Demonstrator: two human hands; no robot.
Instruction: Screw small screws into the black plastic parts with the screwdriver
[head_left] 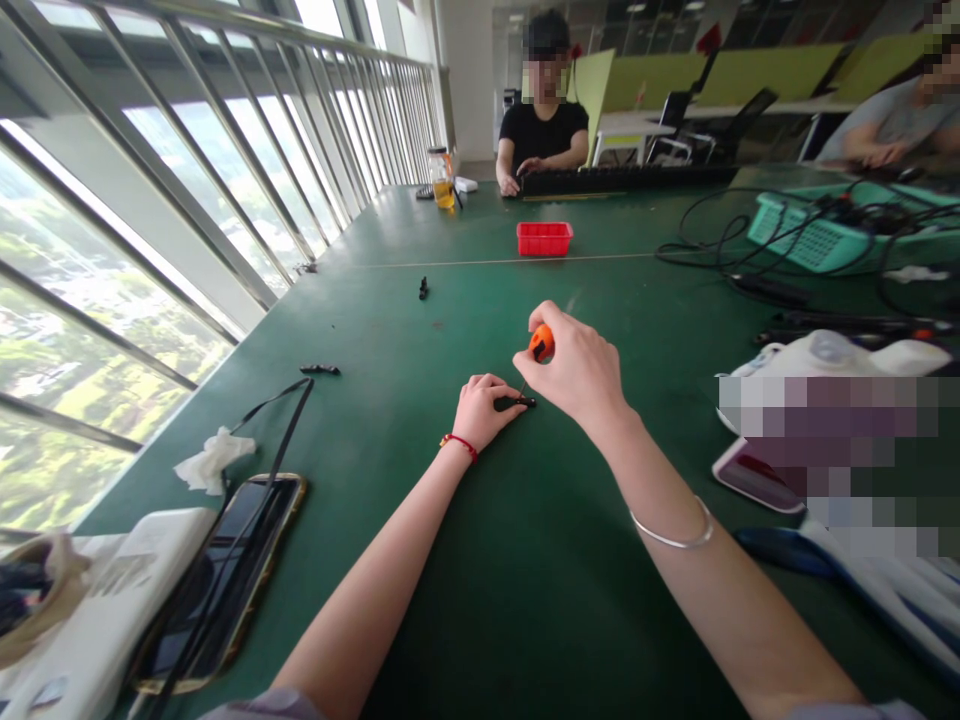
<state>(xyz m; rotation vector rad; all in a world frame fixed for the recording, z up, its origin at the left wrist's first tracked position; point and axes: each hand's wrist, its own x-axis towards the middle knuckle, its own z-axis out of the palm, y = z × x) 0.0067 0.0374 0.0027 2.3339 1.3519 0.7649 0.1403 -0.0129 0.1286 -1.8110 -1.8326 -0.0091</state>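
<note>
My right hand grips the orange and black handle of a screwdriver in its fingertips. The thin shaft points down to a small, flat black part on the green table. My left hand pinches that part between thumb and fingers and steadies it on the tabletop. Whether a screw sits under the tip is too small to tell. Two more small black pieces lie farther off, one narrow black piece to the left and one black piece beyond my hands.
A red tray stands ahead. At left lie a phone with a black strap across it, a crumpled tissue and a white power strip. Right are a teal basket with cables and a white object. People sit opposite.
</note>
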